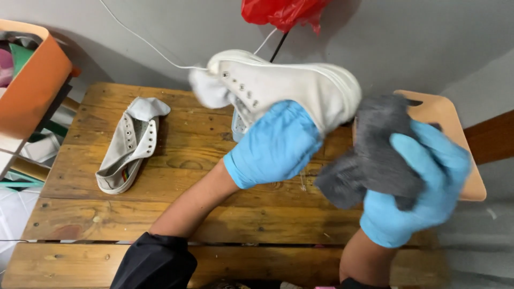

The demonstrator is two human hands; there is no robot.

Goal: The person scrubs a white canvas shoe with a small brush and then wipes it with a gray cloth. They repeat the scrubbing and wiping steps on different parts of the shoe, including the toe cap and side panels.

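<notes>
My left hand, in a blue glove, grips a white canvas shoe from below and holds it above the wooden table, sole side turned to the right. My right hand, also in a blue glove, clutches a grey cloth that presses against the toe end of the raised shoe. A second white shoe, without laces and with its tongue flipped out, lies on the table at the left.
An orange container with fabric inside stands at the far left. A red plastic bag hangs at the top. A tan board sits beyond the table's right end. A white cord runs across the grey floor.
</notes>
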